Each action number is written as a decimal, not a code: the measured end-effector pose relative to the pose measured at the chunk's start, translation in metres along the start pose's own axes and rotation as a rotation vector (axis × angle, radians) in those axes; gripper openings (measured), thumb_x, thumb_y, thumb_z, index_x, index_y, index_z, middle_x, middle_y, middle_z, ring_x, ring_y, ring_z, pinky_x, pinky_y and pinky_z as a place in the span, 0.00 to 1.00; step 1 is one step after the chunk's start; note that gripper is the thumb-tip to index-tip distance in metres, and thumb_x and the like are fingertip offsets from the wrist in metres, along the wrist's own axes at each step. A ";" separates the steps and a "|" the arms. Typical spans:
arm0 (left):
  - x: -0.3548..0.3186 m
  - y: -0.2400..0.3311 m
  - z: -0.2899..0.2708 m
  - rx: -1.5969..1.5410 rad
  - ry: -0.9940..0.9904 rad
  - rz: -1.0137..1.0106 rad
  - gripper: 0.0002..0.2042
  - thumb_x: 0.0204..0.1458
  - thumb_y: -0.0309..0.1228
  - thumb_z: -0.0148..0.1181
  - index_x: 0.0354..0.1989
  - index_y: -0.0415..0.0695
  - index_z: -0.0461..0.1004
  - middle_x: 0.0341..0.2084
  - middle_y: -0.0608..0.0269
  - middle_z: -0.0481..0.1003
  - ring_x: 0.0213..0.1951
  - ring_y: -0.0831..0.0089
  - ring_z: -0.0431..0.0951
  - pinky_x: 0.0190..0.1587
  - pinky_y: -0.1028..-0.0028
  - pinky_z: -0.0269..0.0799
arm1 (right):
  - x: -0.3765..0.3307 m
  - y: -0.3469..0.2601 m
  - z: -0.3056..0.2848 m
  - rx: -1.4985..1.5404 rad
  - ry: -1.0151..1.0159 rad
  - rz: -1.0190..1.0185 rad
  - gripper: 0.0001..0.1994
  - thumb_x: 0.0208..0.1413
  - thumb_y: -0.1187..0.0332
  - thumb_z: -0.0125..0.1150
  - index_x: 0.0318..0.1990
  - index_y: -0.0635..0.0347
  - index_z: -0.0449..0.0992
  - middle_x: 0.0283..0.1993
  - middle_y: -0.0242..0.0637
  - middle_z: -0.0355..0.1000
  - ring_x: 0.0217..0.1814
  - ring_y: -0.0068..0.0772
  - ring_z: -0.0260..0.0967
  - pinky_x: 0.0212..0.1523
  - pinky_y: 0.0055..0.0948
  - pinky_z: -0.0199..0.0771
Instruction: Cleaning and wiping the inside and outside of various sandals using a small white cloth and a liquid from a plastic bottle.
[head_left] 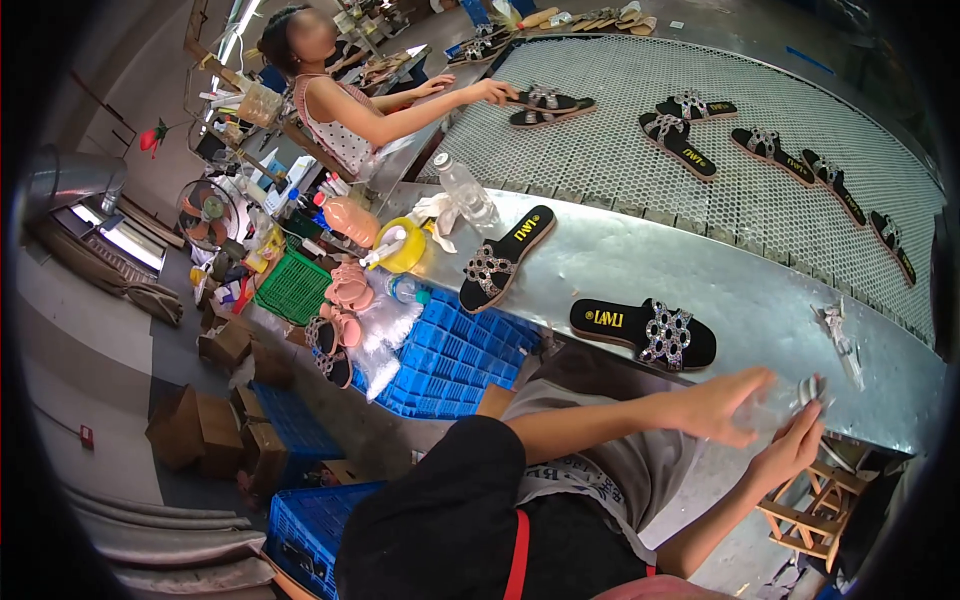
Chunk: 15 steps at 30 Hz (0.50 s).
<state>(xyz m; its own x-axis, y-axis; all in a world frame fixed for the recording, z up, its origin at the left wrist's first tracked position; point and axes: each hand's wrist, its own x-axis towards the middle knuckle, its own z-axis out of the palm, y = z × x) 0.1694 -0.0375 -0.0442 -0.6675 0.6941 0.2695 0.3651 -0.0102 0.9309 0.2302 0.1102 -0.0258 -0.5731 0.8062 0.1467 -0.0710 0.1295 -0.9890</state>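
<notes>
My left hand (722, 405) curls, blurred, around the see-through part of a clear plastic thing with a white end (806, 391). At that white end, my right hand (790, 446) pinches with its fingertips; motion smears its exact kind. Close by on the metal ledge lies a black slide sandal (610, 322) with a jewelled strap. A second jewelled sandal (522, 236) rests slantwise to its left. To the right of my hands is a crumpled clear and white item (842, 345).
Beyond the metal ledge (640, 240) runs a mesh conveyor (600, 75) carrying several sandals. A co-worker (335, 115) reaches onto it at far left. A clear bottle (466, 190), yellow tape (402, 246) and blue crates (450, 350) stand left. A wooden stool (815, 510) is lower right.
</notes>
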 end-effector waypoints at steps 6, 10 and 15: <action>-0.047 0.010 0.006 -0.183 -0.243 -0.282 0.31 0.48 0.40 0.72 0.54 0.36 0.63 0.40 0.52 0.76 0.40 0.57 0.78 0.42 0.61 0.74 | -0.053 0.040 -0.044 -0.040 -0.040 0.111 0.20 0.73 0.57 0.56 0.26 0.52 0.64 0.24 0.15 0.52 0.26 0.08 0.43 0.24 0.20 0.37; -0.061 -0.001 0.020 -0.219 -0.356 -0.530 0.34 0.50 0.47 0.71 0.53 0.33 0.64 0.39 0.44 0.79 0.41 0.53 0.81 0.40 0.60 0.74 | -0.073 0.044 -0.060 -0.027 -0.054 0.281 0.20 0.73 0.57 0.57 0.26 0.52 0.64 0.23 0.15 0.50 0.25 0.08 0.42 0.24 0.20 0.36; -0.055 0.000 0.030 -0.036 -0.524 -0.691 0.39 0.48 0.53 0.69 0.54 0.26 0.67 0.40 0.38 0.80 0.43 0.49 0.82 0.43 0.59 0.76 | -0.087 0.085 -0.089 0.144 -0.079 0.645 0.12 0.70 0.55 0.61 0.36 0.48 0.75 0.26 0.14 0.62 0.24 0.05 0.54 0.22 0.14 0.47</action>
<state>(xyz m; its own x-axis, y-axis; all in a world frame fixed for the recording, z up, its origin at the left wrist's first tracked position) 0.2255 -0.0543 -0.0660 -0.3438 0.7951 -0.4997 -0.0387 0.5197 0.8535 0.3468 0.1021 -0.1213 -0.5949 0.6509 -0.4717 0.2006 -0.4480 -0.8712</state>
